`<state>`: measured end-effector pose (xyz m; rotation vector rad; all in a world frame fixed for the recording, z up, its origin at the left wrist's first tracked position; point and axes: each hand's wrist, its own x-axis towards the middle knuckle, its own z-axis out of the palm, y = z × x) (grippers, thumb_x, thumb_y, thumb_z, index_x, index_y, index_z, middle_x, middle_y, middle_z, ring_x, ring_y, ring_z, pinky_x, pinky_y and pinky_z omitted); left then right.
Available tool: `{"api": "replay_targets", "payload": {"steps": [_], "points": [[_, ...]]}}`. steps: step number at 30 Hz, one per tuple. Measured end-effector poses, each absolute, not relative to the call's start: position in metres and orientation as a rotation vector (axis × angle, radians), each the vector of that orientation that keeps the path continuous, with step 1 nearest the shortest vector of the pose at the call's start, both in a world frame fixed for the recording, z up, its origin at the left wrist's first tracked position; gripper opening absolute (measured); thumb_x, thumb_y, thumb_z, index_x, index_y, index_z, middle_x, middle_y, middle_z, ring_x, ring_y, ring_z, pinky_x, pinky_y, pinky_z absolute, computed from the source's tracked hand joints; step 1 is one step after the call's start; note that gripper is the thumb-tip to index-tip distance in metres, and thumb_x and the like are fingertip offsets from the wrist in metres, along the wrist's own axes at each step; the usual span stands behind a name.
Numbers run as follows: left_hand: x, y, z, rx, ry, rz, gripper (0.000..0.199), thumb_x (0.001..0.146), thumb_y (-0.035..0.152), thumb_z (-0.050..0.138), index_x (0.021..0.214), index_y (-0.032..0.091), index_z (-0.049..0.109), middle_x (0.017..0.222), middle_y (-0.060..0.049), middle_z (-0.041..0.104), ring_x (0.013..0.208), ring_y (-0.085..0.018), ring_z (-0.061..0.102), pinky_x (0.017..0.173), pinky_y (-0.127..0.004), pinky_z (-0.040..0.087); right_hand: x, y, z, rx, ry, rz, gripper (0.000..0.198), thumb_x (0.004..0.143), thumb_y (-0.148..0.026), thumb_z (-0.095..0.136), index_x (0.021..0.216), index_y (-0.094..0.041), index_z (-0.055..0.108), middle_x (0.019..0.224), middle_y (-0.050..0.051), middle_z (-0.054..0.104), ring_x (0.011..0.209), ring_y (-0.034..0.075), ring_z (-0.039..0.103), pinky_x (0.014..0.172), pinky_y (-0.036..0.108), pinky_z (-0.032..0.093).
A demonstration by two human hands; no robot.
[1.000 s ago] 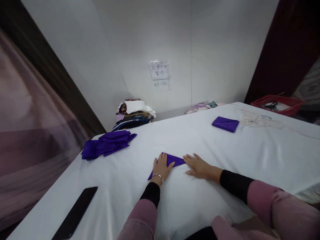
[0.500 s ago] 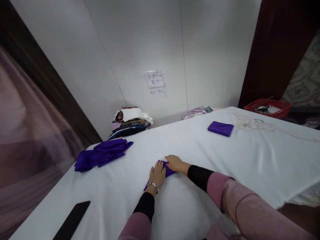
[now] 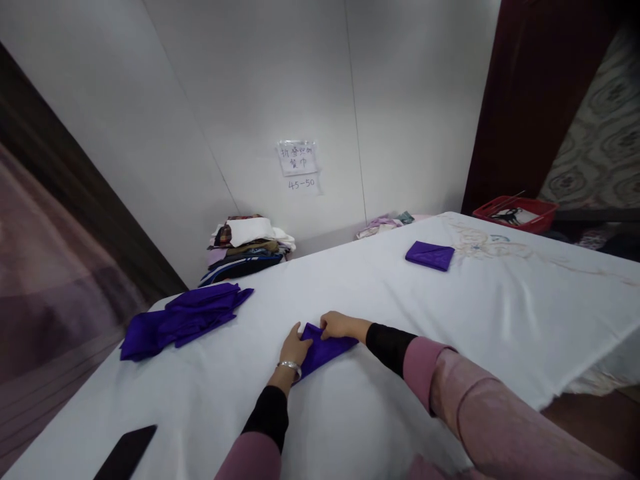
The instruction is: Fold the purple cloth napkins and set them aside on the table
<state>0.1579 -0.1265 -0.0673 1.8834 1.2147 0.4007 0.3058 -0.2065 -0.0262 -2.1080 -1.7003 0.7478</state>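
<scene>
A small purple cloth (image 3: 325, 349) lies partly folded on the white sheet (image 3: 400, 313) in front of me. My left hand (image 3: 294, 348) pinches its near left edge. My right hand (image 3: 336, 325) grips the cloth's far edge, fingers curled around the fabric. Both hands meet at the cloth's upper left corner. A heap of loose purple cloths (image 3: 183, 320) sits to the left. One folded purple cloth (image 3: 430, 255) rests further back on the right.
A black phone (image 3: 125, 453) lies at the near left edge. A stack of mixed fabrics (image 3: 247, 243) stands against the wall, more cloth (image 3: 383, 225) behind the bed. A red basket (image 3: 515, 214) sits at the far right. A paper note (image 3: 297, 160) is taped on the wall.
My right hand moved left across the purple cloth and closed on its edge beside my left hand. The cloth went from a flat triangle to a smaller fold. The view shifted right.
</scene>
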Motion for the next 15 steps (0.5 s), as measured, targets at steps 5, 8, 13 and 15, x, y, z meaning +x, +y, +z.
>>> {"api": "replay_targets", "payload": {"steps": [5,8,13,15], "points": [[0.153,-0.127,-0.044,1.723,1.051,0.285,0.020,0.063,0.010,0.061,0.083,0.014,0.065,0.069,-0.001,0.068,0.065,-0.017,0.064,0.064,-0.026,0.050,0.311,-0.220,-0.019,-1.909,-1.712,0.782,0.028,0.067,-0.019,0.071,0.094,-0.016,0.067,0.082,0.001,0.071,0.066,0.013,0.063,0.054,0.019,0.044],[0.150,-0.129,-0.015,1.778,0.962,0.447,0.012,0.062,0.015,0.062,0.074,0.016,0.063,0.065,0.002,0.065,0.062,-0.016,0.061,0.062,-0.028,0.049,0.313,-0.219,0.000,-1.793,-1.741,0.668,0.024,0.068,-0.015,0.068,0.092,-0.017,0.066,0.083,0.000,0.069,0.069,0.013,0.062,0.061,0.022,0.046],[0.144,-0.142,0.020,2.296,0.725,1.108,0.009,0.071,0.017,0.055,0.077,0.020,0.060,0.079,0.000,0.062,0.079,-0.018,0.058,0.073,-0.032,0.048,0.314,-0.224,0.021,-1.593,-1.783,0.225,0.022,0.080,-0.012,0.049,0.098,-0.017,0.061,0.105,0.008,0.063,0.101,0.021,0.054,0.090,0.037,0.039],[0.139,-0.159,0.010,2.552,0.554,1.163,0.017,0.071,0.009,0.052,0.082,0.021,0.059,0.089,-0.003,0.062,0.089,-0.020,0.057,0.081,-0.037,0.046,0.313,-0.236,0.006,-1.417,-1.913,-0.050,0.021,0.082,-0.010,0.045,0.094,-0.016,0.061,0.107,0.010,0.062,0.104,0.021,0.052,0.093,0.042,0.037]]}}
